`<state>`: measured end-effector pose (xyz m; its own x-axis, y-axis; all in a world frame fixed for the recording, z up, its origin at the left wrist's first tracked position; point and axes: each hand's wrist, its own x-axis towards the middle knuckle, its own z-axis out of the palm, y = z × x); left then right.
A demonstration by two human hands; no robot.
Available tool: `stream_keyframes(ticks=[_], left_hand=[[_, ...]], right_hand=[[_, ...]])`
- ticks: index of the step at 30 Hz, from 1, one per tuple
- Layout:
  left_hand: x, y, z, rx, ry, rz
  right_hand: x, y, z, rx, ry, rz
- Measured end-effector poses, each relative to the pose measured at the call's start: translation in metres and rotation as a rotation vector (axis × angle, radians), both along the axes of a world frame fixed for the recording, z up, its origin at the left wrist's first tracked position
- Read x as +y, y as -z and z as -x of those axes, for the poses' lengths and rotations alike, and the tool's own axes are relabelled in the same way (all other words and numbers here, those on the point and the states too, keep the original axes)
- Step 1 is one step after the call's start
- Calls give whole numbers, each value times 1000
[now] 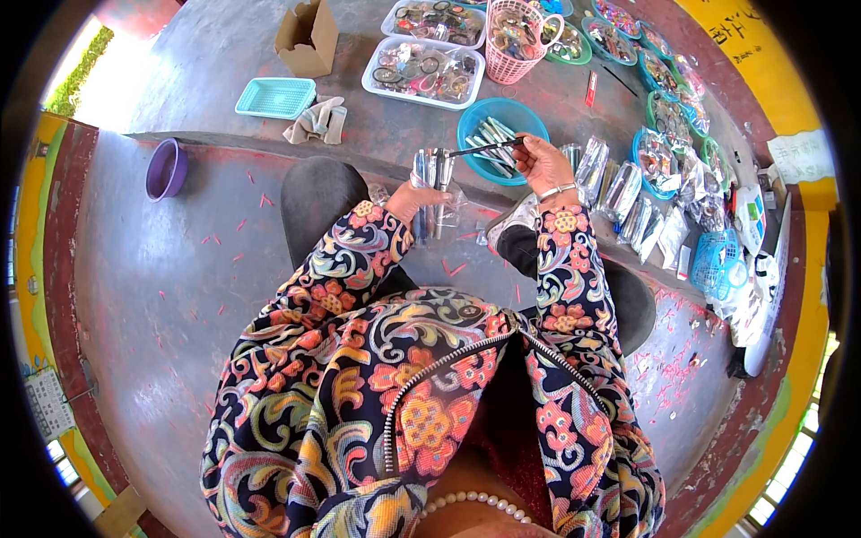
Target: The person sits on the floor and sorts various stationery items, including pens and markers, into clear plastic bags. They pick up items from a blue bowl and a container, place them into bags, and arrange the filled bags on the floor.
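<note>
Broadly, our work sits on a long grey concrete ledge (404, 130), with a round blue plastic basin (531, 118) standing just ahead of our hands. A row of clear, shiny plastic packets (621, 191) packed with slim sticks lies to its right. We judge these as finished, while the loose pale pen-like sticks (490, 133) inside the basin look like the part left over; so we seem to be partway, though we cannot count either pile.

Our left hand (416, 200) is closed around a transparent plastic packet of slim silver and dark sticks (433, 170), held upright near the ledge's front edge, between our knees. This packet looks unfinished to us. Our right hand (543, 167) pinches a thin black stick (484, 146) between thumb and fingers, above the basin's near side, its far end by the packet's top; whether they touch, we cannot tell.
</note>
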<state>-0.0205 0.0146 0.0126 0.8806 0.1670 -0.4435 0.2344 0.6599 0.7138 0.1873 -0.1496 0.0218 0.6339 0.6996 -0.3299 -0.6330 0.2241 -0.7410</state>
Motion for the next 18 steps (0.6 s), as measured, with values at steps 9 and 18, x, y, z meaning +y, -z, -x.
stream_keyframes(ticks=[9,18], left_hand=[[-2,-14,3,7,20,-83],[-6,-25,6,-59,-82,11]], right_hand=[[1,6,-1,71,-5,-22],[7,6,2,191,126,38]])
